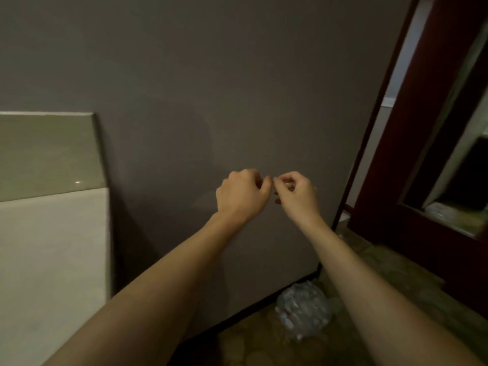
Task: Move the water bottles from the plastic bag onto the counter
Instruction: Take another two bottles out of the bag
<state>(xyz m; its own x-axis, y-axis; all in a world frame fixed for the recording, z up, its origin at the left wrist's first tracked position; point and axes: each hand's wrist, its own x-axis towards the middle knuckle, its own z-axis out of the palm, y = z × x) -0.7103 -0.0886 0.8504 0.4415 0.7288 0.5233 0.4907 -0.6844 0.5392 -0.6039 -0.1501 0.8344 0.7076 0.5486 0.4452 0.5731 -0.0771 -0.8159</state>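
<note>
Two bare forearms reach up from the bottom edge toward a grey wall; left hand [241, 195] and right hand [297, 192] meet at centre, fingers curled, tips nearly touching, whether pinching anything I cannot tell. Pale worktop [47, 260] fills the left. Plastic bag [303, 309] of water bottles lies on the floor, lower centre-right, against the wall.

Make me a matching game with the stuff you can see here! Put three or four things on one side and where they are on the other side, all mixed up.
Things:
1. plastic bag of water bottles
2. left hand
3. counter
4. dark red door frame

Places:
A. at the left edge of the view
B. on the floor by the foot of the grey wall
C. at the right side of the view
D. raised in front of the grey wall, next to the right hand

Pairs: 1-B, 2-D, 3-A, 4-C
</note>
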